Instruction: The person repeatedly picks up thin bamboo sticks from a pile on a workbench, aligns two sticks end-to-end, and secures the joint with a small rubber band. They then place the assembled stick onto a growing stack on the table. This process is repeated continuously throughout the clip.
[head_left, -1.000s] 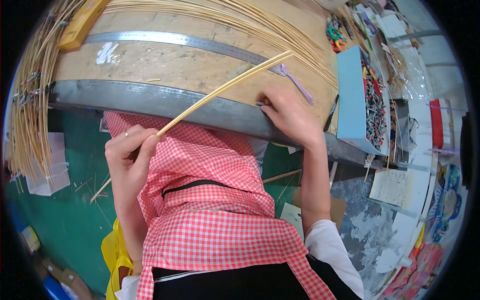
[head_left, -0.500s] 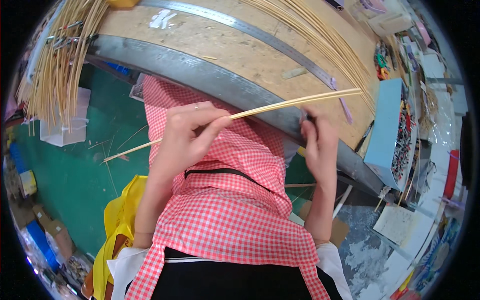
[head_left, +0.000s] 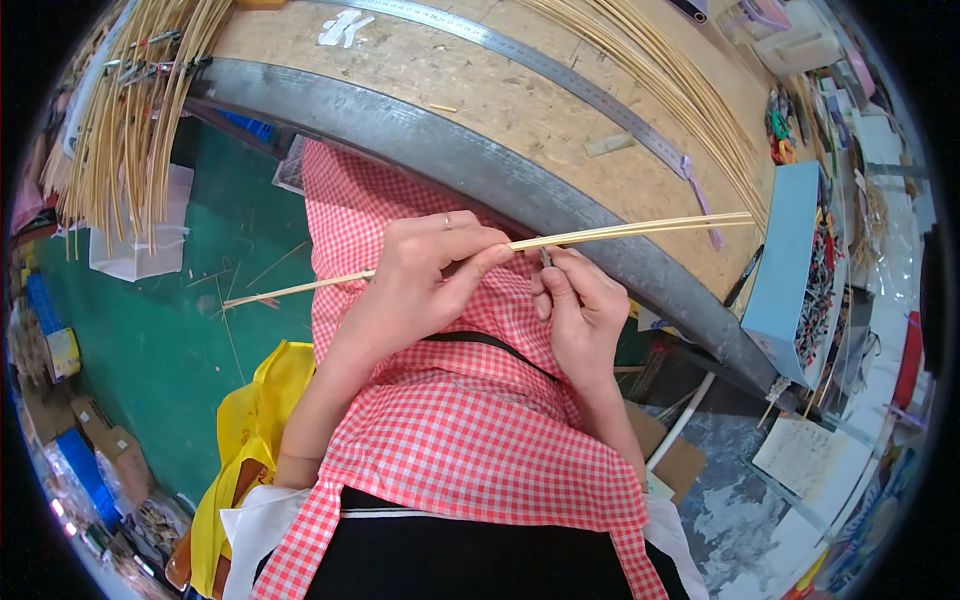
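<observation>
Thin pale bamboo sticks (head_left: 630, 229) are pinched between the thumb and fingers of my left hand (head_left: 430, 280). They run across my lap, one end over the table edge and the other out to the left above the floor. A ring shows on that hand. Close beside it, just under the sticks, my right hand (head_left: 588, 310) is closed on a small grey metal piece (head_left: 545, 257), mostly hidden by the fingers; its kind cannot be made out. A red-and-white checked apron (head_left: 470, 430) lies beneath both hands.
The wooden table (head_left: 500, 110) has a dark metal edge (head_left: 430, 130). On it are a long steel ruler (head_left: 560, 72) and a row of sticks (head_left: 670, 90). A blue box (head_left: 785, 255) of small pieces stands right; clipped sticks (head_left: 150, 130) hang at left. A yellow bag (head_left: 260, 400) is lower left.
My right hand has moved left and down, from the table edge to beside my left hand under the sticks. My left hand has shifted slightly right with the sticks, still gripping them.
</observation>
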